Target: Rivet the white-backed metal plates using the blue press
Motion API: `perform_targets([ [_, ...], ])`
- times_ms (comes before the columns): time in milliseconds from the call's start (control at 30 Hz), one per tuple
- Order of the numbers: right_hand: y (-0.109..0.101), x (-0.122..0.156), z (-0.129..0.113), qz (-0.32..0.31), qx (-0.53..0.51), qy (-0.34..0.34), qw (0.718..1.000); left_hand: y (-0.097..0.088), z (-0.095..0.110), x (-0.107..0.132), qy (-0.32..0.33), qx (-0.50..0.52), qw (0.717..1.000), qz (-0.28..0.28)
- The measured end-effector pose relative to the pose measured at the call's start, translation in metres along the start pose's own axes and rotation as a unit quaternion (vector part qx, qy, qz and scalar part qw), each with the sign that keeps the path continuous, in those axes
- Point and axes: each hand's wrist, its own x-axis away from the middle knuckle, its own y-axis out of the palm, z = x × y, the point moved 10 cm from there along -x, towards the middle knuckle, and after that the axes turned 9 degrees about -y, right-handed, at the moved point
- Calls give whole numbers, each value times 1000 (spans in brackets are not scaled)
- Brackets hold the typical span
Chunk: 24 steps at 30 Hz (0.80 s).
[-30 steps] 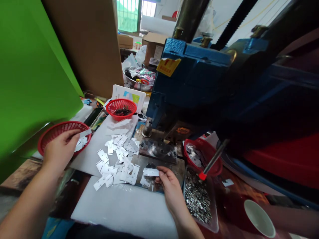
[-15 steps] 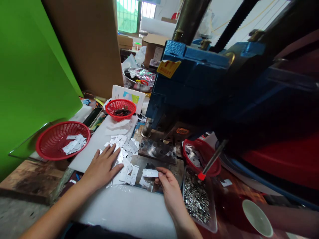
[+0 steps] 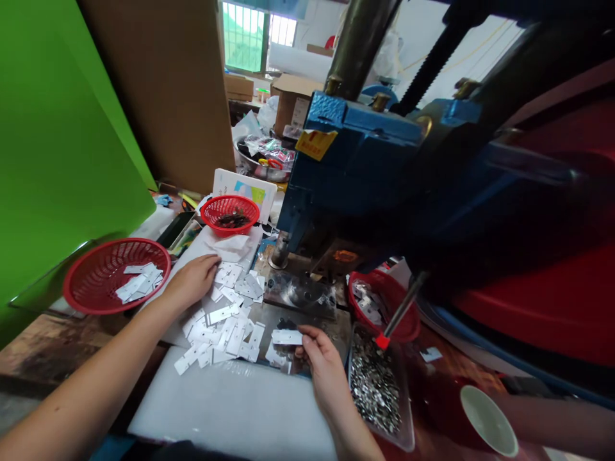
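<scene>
My right hand (image 3: 323,362) pinches one end of a small flat metal plate (image 3: 286,337) between thumb and fingers. The plate has a hole in it and is held above the front of the press bed. My left hand (image 3: 193,280) rests at the far left edge of a loose pile of similar plates (image 3: 230,333), fingers slightly bent and partly hidden; no plate shows in it. Behind my right hand's plate lies the dark steel die (image 3: 302,294) of a blue press (image 3: 346,173). A few more plates lie just below the held one.
A red basket (image 3: 68,282) with some plates stands at left; a smaller red basket (image 3: 206,211) holds dark pieces. Right of the die are another red basket (image 3: 412,320) and a clear bin of small metal bits (image 3: 375,390). A red-tipped lever (image 3: 403,310) juts over them.
My left hand has moved away from me and left across the pile, uncovering plates spread toward the near left. My right hand still holds its plate in nearly the same place.
</scene>
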Motion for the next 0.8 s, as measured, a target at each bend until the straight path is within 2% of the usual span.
perform_targets([
  [167, -1, 0, -1, 2, 0, -1, 1000, 3, 6, -11, -10, -19, 1000, -2],
  [467, 1, 1, -4, 0, 9, 8, 1000, 9, 36, 14, -25, -28, 999, -27],
  [633, 3, 2, -10, 1, 7, -3, 1000, 10, 29, 8, -46, 0, 998, -49],
  [800, 4, 2, -8, -7, -5, -2, 1000, 20, 18, -4, -58, 68, 991, -103],
])
